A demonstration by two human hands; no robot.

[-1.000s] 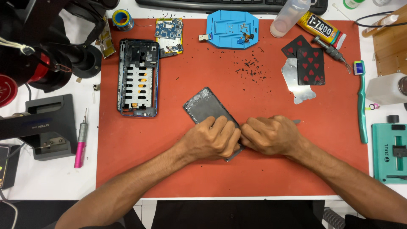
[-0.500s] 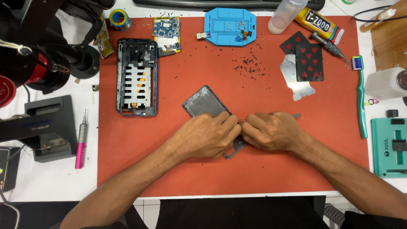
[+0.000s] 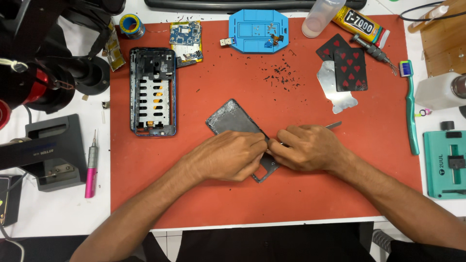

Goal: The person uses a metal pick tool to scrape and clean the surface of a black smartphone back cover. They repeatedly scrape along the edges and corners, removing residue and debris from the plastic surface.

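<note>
A dark grey phone back panel [image 3: 232, 120] lies tilted on the red work mat [image 3: 301, 194]. My left hand [image 3: 228, 156] presses down on its lower half and covers most of it. My right hand [image 3: 307, 147] is closed around a thin metal tool [image 3: 334, 125], whose handle end sticks out to the upper right. The tool's tip meets the panel's right edge, hidden between my fingers. A stripped phone frame [image 3: 153, 90] lies at the mat's upper left.
A blue fixture [image 3: 257, 30], a small circuit board [image 3: 185, 40], playing cards [image 3: 344, 63], a metal shield plate [image 3: 335, 94] and dark scraped bits [image 3: 281, 75] lie at the back. A glue tube [image 3: 361, 24], toothbrush [image 3: 410, 106], pink screwdriver [image 3: 91, 167] and microscope base [image 3: 53, 150] ring the mat.
Both hands stay pressed together on the panel. The right hand and its tool have shifted slightly along the panel's edge.
</note>
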